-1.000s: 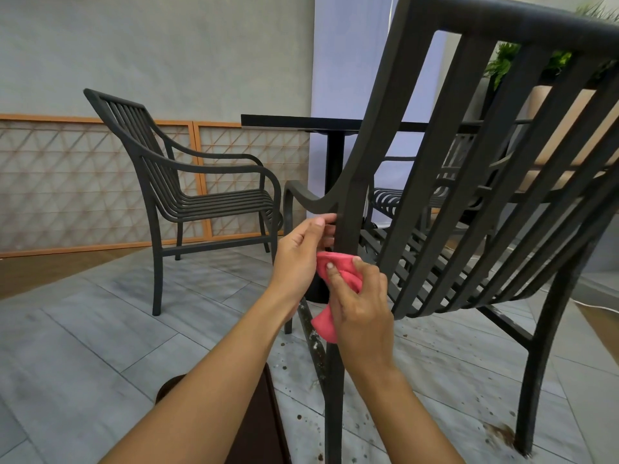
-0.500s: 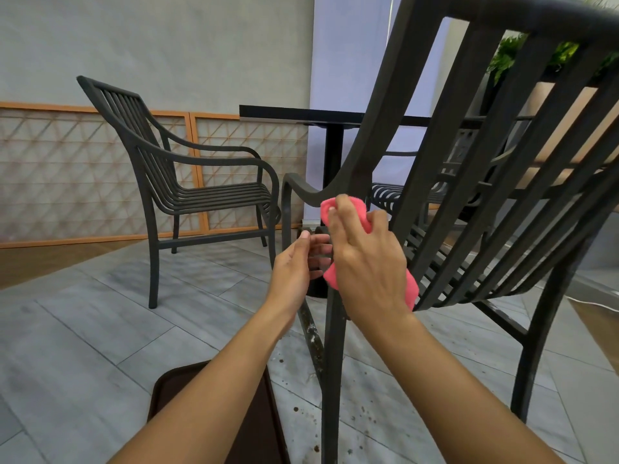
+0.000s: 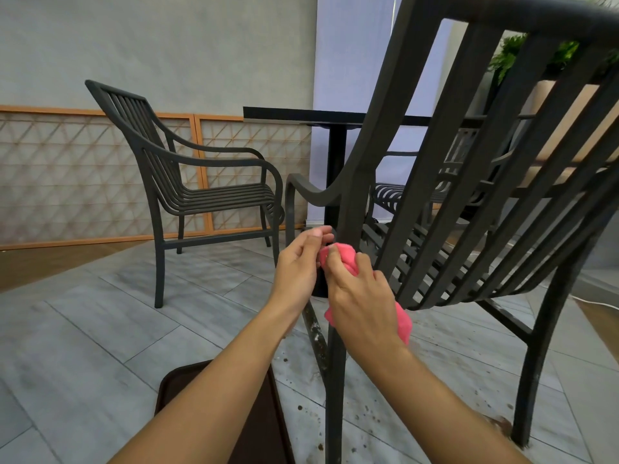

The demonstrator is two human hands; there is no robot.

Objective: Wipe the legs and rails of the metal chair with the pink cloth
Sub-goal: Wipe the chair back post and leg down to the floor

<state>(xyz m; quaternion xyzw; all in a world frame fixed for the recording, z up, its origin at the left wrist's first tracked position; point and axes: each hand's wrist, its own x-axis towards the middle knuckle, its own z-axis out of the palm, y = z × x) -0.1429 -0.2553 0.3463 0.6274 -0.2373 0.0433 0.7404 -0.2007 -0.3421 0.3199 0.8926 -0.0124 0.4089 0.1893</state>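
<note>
A dark metal chair [image 3: 445, 202] with a slatted back fills the right half of the view, seen from behind. My right hand [image 3: 363, 303] grips the pink cloth [image 3: 341, 259], wrapped against the chair's rear left upright just below the armrest joint. A tail of the cloth hangs under my wrist. My left hand [image 3: 299, 262] sits beside the same upright, its curled fingertips touching the post and the cloth's edge. The rear left leg [image 3: 335, 390] drops from my hands to the floor. The side rail [image 3: 315, 333] below shows whitish grime.
A second dark metal chair [image 3: 201, 192] stands to the left. A black pedestal table [image 3: 335, 135] is behind. A dark brown tray [image 3: 258, 420] lies on the grey tiled floor under my arms. Dirt specks dot the tiles [image 3: 308, 410] near the leg. A lattice fence [image 3: 67, 179] lines the wall.
My right hand with the cloth slid down the upright from near the armrest joint to a lower spot. My left hand stayed beside the post.
</note>
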